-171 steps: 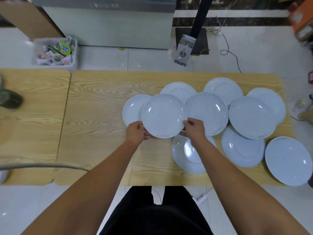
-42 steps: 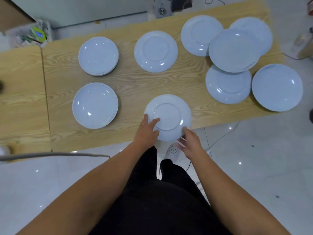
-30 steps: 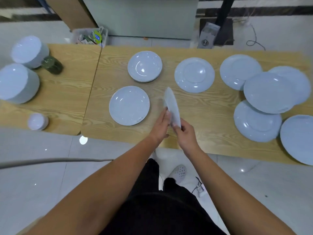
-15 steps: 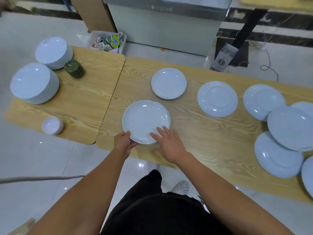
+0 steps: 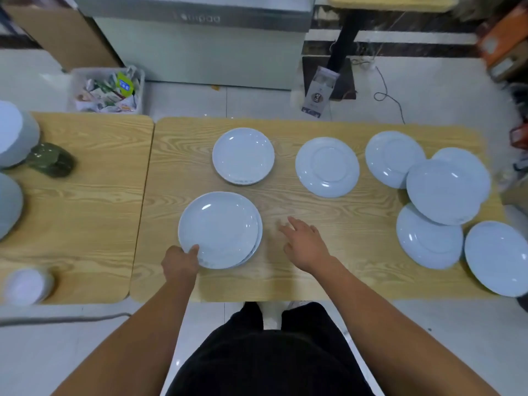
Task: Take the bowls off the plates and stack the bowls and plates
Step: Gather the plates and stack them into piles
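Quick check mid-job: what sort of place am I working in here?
Probably a shop or canteen back room, not a home kitchen: a freezer-like appliance on tiled floor, a bin of wrappers, and two wooden tables spread with many identical white plates.

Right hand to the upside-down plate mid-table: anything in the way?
Nothing visible. Only bare wooden table lies between the open right hand and the upside-down plate. The near stack sits off to the left, its rim held by the left hand.
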